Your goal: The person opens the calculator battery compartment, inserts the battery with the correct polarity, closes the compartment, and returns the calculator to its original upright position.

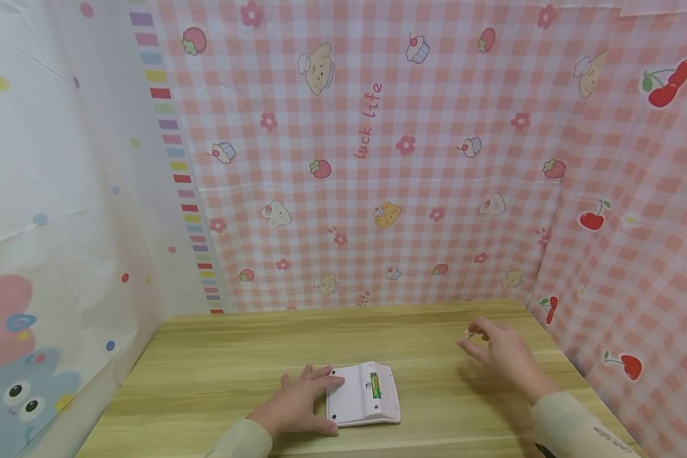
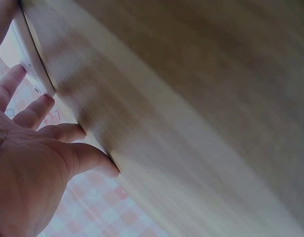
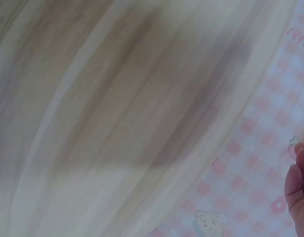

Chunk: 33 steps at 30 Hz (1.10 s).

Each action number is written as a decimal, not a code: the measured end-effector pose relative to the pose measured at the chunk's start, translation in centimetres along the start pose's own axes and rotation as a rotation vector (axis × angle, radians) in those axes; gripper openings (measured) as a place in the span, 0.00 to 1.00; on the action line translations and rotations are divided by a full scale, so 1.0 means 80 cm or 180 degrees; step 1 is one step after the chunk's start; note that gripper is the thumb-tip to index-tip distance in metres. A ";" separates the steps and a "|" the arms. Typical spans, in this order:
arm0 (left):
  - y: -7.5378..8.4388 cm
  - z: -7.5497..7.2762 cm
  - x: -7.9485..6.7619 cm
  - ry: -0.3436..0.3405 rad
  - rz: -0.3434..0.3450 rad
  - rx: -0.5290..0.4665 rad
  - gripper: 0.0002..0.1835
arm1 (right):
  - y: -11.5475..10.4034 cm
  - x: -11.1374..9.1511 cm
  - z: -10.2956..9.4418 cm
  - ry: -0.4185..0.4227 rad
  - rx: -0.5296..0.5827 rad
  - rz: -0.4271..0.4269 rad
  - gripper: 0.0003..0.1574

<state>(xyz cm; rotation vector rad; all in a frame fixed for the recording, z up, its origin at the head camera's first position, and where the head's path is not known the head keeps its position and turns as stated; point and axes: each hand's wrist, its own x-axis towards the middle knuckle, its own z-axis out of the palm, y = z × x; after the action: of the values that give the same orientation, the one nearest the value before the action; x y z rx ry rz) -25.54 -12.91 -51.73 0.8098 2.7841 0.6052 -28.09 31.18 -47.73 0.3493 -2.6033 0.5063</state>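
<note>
White device (image 1: 348, 399) lay on the wooden table (image 1: 235, 356), long axis running left to right, green battery (image 1: 376, 385) showing. The left hand (image 1: 298, 401), nearer, rested spread-fingered at its left edge; the right hand (image 1: 505, 356), well to its right, pinched a small pale piece (image 1: 468, 334).

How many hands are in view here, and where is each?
2. The left hand touches the left side of the white device; the right hand, to the device's right over the table, pinches a small pale object. No others show.
</note>
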 end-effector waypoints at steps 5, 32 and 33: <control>0.000 0.000 -0.001 0.0023 0.0016 -0.0008 0.48 | -0.013 0.001 0.002 -0.0011 0.0137 -0.0113 0.18; 0.002 -0.002 -0.002 0.0040 0.0036 -0.0019 0.49 | -0.072 0.007 0.006 0.0243 0.0194 -0.0750 0.19; 0.002 -0.002 -0.002 0.0044 0.0042 -0.0020 0.49 | -0.073 0.007 0.006 0.0269 0.0199 -0.0804 0.19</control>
<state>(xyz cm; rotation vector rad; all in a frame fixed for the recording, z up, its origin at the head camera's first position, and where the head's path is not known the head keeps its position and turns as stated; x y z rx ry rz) -25.34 -12.93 -51.47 0.8265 2.7902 0.6239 -26.87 25.61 -46.16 0.6530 -2.4206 0.5023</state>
